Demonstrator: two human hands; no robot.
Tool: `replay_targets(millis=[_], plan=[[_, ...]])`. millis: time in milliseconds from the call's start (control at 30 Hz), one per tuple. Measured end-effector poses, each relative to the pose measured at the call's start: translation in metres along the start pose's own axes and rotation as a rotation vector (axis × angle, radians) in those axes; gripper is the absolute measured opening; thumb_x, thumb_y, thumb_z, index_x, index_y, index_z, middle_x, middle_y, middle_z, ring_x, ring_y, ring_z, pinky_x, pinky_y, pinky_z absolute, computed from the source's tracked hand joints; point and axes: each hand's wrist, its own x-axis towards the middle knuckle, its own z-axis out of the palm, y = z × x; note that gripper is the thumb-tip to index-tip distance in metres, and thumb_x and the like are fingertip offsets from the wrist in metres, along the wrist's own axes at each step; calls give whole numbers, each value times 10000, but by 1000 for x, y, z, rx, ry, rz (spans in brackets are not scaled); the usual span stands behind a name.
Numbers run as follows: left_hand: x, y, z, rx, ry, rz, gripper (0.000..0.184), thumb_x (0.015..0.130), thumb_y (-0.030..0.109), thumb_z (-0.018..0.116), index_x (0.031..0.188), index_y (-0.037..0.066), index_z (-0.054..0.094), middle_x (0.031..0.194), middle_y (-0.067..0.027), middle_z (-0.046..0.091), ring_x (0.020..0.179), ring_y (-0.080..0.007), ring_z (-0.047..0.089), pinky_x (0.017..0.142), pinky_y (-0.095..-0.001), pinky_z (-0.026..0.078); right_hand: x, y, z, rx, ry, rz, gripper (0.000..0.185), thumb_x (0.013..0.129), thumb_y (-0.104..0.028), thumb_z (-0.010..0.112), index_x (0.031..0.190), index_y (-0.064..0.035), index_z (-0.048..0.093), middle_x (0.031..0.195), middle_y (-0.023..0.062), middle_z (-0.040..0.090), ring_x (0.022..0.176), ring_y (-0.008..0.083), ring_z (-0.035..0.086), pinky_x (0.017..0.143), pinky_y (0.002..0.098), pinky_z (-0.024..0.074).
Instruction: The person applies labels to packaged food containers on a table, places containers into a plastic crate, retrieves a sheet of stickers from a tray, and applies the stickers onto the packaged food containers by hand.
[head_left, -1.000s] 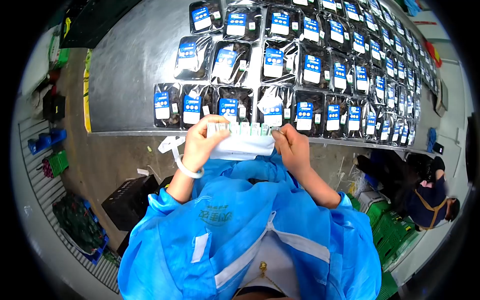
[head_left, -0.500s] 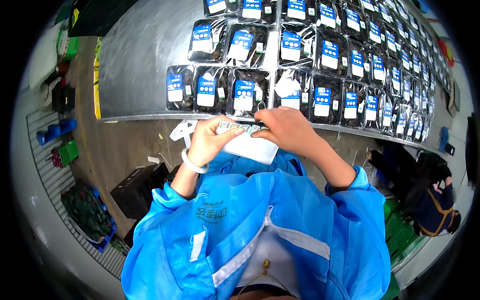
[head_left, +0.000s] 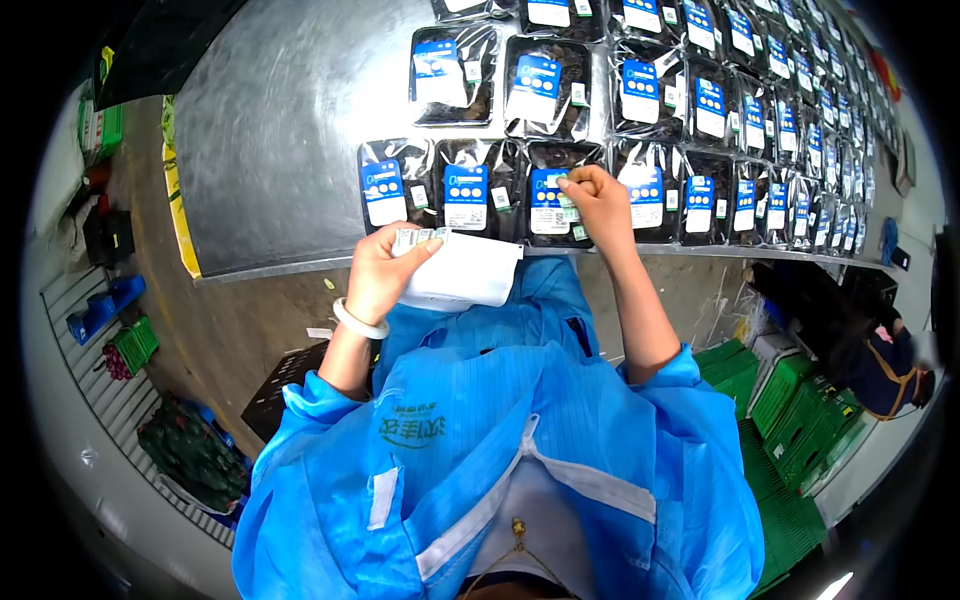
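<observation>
My left hand (head_left: 385, 270) pinches a white sheet (head_left: 465, 268) with a row of small green-and-white labels along its top edge, just off the table's near edge. Over a black film-wrapped tray (head_left: 551, 215) with a blue and white label, my right hand (head_left: 603, 205) is closed on a short strip of small green-and-white labels (head_left: 568, 208). The strip hangs from its fingertips. Other wrapped trays, such as one (head_left: 466, 190) to the left of it, lie in rows on the metal table (head_left: 270, 150).
Many more trays (head_left: 700, 195) extend to the right. A black crate (head_left: 285, 385) stands on the floor at left. Green crates (head_left: 800, 420) and a crouching person (head_left: 885, 370) are at the right. Blue and green crates (head_left: 135, 345) line the left wall.
My right hand has left the sheet and moved right and up over a tray with a label strip. My left hand has shifted a little left, still holding the sheet. The view has shifted.
</observation>
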Motion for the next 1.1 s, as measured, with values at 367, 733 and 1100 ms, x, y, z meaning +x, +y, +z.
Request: replay_targets(millis=[367,733,1100], plan=[[12,-22,-58,70,-7,13,145,854,128,757,909,12,690,763,-18,682,704,-50,577,620,-241,475,19,-22,46,-696,121,-41,306,845,-273,730,933,-44,548,672,123,653,636,294,662,577,386,508],[17,-19,-95,236,35,31,134,855,124,750,896,13,688,714,-6,661,666,-38,549,582,-235,451,26,-47,145,-422,-58,-131,228,859,-104,650,978,-38,467,737,186,641,740,388,654,667,480,490],[14,-38,-117,325,78,40,136,856,130,740,918,17,697,699,-44,670,635,-58,565,557,-261,448,33,-101,156,-381,-180,-188,275,814,-155,772,885,-33,536,649,67,612,571,207,600,553,338,458]])
